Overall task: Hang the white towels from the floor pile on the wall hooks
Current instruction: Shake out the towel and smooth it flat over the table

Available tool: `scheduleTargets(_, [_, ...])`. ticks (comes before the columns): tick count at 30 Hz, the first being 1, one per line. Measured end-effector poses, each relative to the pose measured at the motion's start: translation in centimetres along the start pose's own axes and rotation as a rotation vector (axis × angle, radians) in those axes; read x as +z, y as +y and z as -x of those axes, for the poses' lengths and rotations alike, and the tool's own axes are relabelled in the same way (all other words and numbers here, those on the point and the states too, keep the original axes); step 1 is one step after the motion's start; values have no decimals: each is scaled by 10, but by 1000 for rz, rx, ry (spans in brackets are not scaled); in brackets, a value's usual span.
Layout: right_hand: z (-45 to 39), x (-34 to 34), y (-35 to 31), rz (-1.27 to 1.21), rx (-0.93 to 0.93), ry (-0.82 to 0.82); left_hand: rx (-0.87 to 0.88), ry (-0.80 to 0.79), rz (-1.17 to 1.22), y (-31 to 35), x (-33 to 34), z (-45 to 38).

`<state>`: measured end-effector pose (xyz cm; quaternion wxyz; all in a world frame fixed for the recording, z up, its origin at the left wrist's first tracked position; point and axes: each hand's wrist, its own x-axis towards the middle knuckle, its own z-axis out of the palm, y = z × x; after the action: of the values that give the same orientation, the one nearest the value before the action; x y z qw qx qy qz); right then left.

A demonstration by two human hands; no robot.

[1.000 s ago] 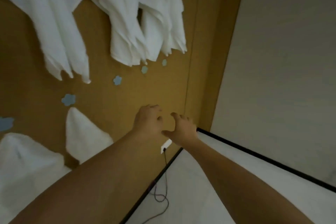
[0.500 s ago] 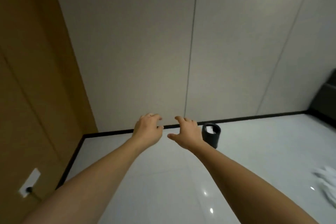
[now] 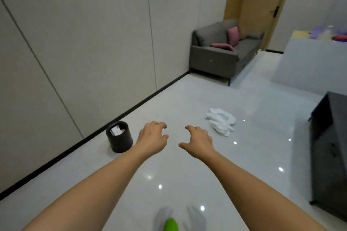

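Both arms out in front, nothing held: my left hand (image 3: 153,139) and right hand (image 3: 200,141) hang over the floor (image 3: 169,184) with fingers loosely curled (palms down). White towel pile (image 3: 221,121) lies on the tiles at 1 o'clock, apart from my right hand. Black bin (image 3: 120,138) at 10 o'clock, by the wall.

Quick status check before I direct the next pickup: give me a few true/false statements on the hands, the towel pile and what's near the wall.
1. Both the left hand and the right hand hold nothing. True.
2. The towel pile lies on the sofa. False: it lies on the floor, short of the sofa.
3. The black bin stands by the wall. True.
4. The right hand touches the towel pile. False: it is apart from it.
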<state>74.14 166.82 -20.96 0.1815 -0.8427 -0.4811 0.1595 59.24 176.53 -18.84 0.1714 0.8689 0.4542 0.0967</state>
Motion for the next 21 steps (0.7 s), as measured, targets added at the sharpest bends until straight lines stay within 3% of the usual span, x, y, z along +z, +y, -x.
scheduleTargets(10, [-163, -45, 139, -13, 404, -7, 237, -313, -2, 95, 96, -240])
scheduleTargets(21, [-315, -67, 268, -114, 584, -28, 380, -453, -76, 183, 186, -434])
